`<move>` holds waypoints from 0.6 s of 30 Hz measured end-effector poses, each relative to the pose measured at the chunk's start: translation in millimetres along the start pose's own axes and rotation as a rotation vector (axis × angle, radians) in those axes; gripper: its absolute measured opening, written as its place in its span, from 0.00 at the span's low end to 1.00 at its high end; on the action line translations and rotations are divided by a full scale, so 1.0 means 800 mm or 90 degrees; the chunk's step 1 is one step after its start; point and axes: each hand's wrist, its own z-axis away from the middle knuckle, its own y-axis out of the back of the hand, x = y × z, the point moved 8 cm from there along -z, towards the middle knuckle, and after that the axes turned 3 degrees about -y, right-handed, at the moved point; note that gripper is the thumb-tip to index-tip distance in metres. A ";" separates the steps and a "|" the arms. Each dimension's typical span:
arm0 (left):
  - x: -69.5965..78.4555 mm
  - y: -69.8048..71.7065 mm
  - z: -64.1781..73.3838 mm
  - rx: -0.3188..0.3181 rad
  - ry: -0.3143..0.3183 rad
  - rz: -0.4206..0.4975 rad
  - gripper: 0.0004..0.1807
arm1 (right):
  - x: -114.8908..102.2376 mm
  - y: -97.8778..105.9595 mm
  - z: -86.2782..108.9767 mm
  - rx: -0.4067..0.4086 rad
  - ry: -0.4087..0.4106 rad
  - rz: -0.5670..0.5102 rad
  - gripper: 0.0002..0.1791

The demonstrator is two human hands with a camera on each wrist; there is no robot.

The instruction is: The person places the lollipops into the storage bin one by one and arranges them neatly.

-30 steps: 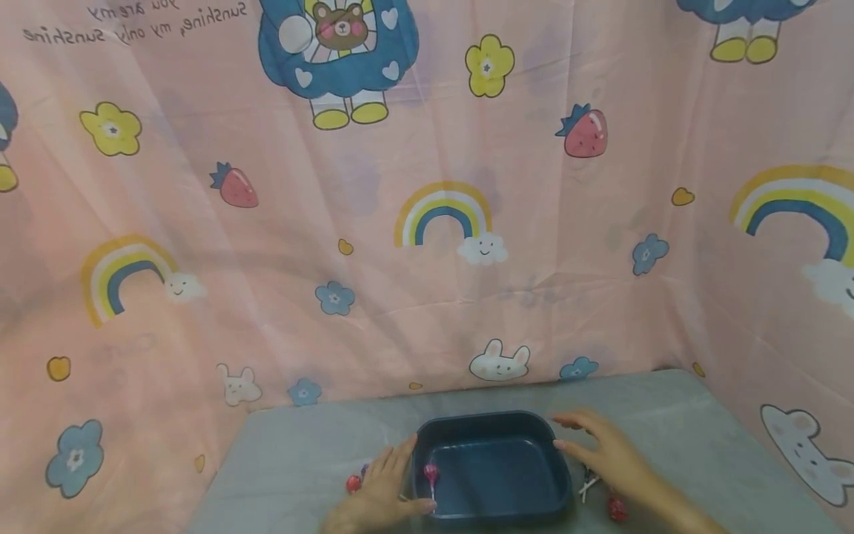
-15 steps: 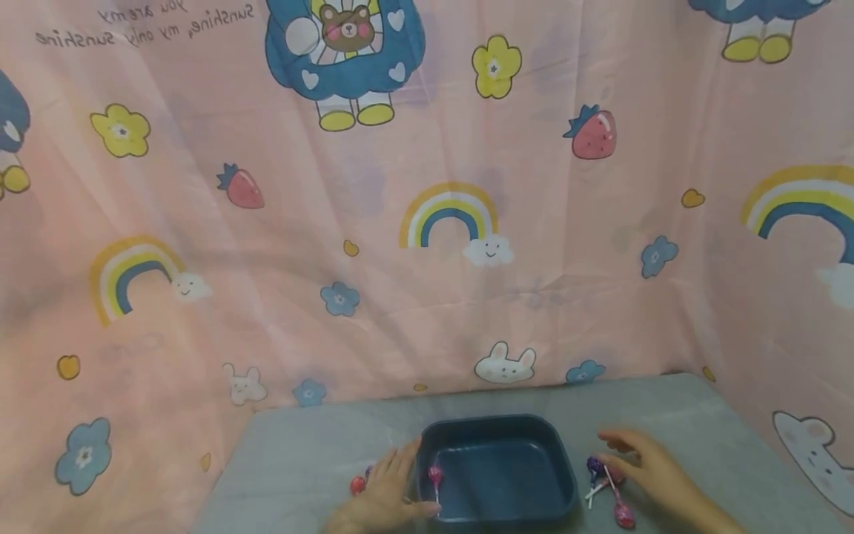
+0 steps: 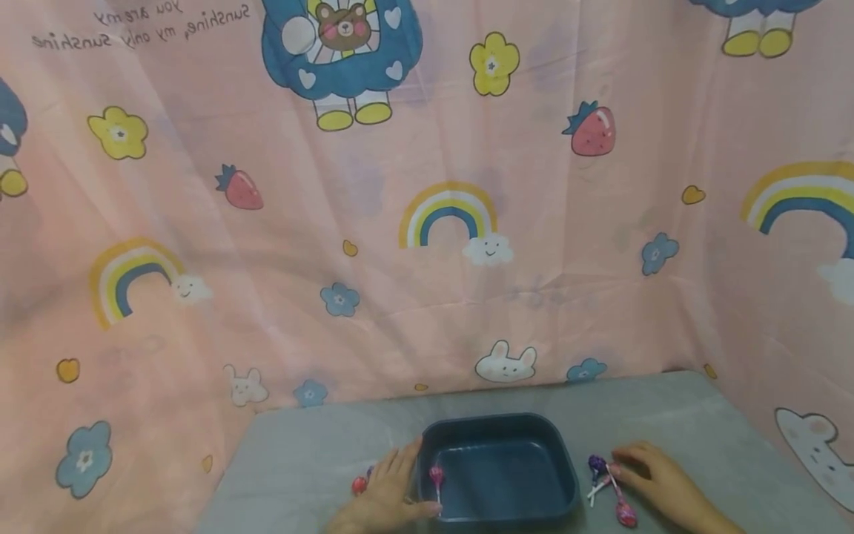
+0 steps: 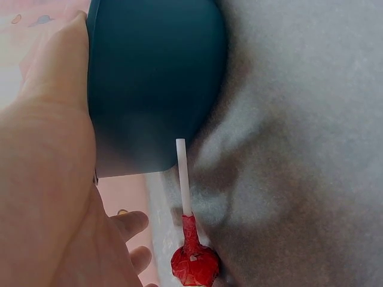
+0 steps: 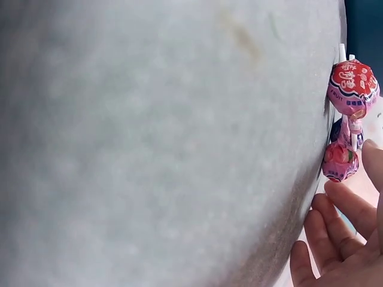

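Observation:
A dark blue rectangular tray point(image 3: 500, 475) stands on the table, with a pink lollipop point(image 3: 437, 473) inside along its left wall. My left hand point(image 3: 383, 493) rests against the tray's left side, fingers extended and thumb at the near left corner. Partly hidden beside that hand lies a red-wrapped lollipop point(image 4: 195, 263). To the right of the tray, my right hand point(image 3: 660, 482) reaches its fingertips to a small pile holding a purple lollipop point(image 3: 597, 465) and a pink one point(image 3: 626, 513). In the right wrist view, thumb and fingers stand apart around a pink-wrapped lollipop point(image 5: 340, 162) without a visible pinch.
Grey cloth covers the table point(image 3: 333, 430). Behind it hangs a pink curtain point(image 3: 287, 222) printed with rainbows, flowers and animals, which also closes off the right side. White lollipop sticks cross each other at the right pile.
My right hand has left the tray's right side and moved right to the lollipops there, uncovering the purple one. My left hand has stayed at the tray. The head view shifted slightly.

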 end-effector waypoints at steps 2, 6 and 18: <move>-0.001 -0.001 -0.001 0.001 0.000 0.000 0.55 | 0.003 0.000 -0.001 -0.011 -0.006 0.001 0.23; 0.001 0.000 -0.001 -0.001 0.003 0.006 0.55 | 0.003 0.000 -0.001 -0.023 -0.012 0.006 0.24; 0.001 0.000 -0.001 -0.004 0.005 0.005 0.54 | 0.005 0.000 0.001 -0.031 -0.015 0.019 0.23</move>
